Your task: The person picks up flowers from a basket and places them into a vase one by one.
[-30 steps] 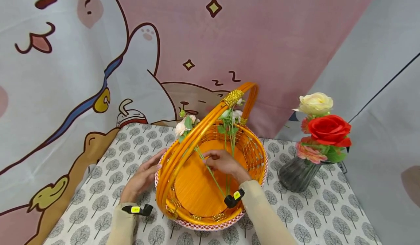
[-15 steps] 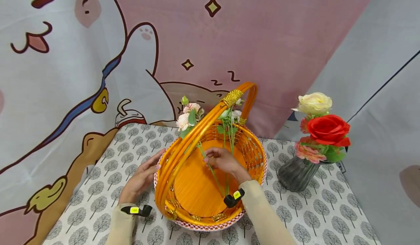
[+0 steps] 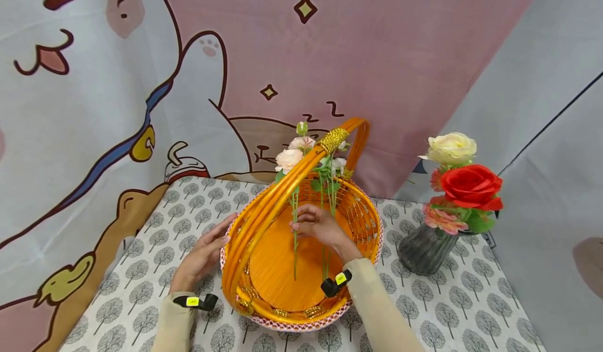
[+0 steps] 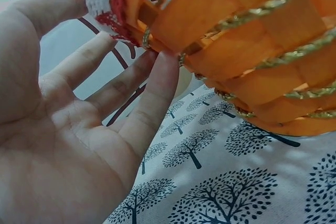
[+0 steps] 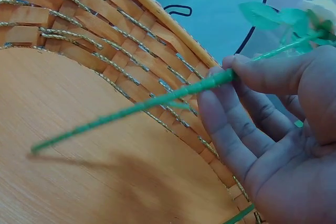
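An orange woven basket [image 3: 278, 271] with a tall arched handle [image 3: 261, 216] stands on the cloth. My right hand [image 3: 322, 231] is inside it and pinches the green stem [image 5: 131, 111] of an artificial flower with pale pink blooms [image 3: 289, 161]. That stem is nearly upright in the head view, and its blooms rise beside the handle. White artificial flowers [image 3: 338, 165] stand at the basket's far right, their stems running down inside. My left hand [image 3: 200, 257] touches the red-and-white rim [image 4: 113, 3] from outside at the left, with fairly straight fingers [image 4: 157, 93].
Right of the basket is a grey ribbed vase [image 3: 426, 250] with a red rose [image 3: 472, 186], a cream rose [image 3: 452, 148] and pink flowers [image 3: 445, 220]. A tree-print cloth [image 3: 136, 289] covers the table. A cartoon curtain [image 3: 405, 43] hangs behind.
The pink flower has swung from leaning left to nearly upright. Its blooms moved right and its lower stem end moved left. My left hand has stayed at the rim.
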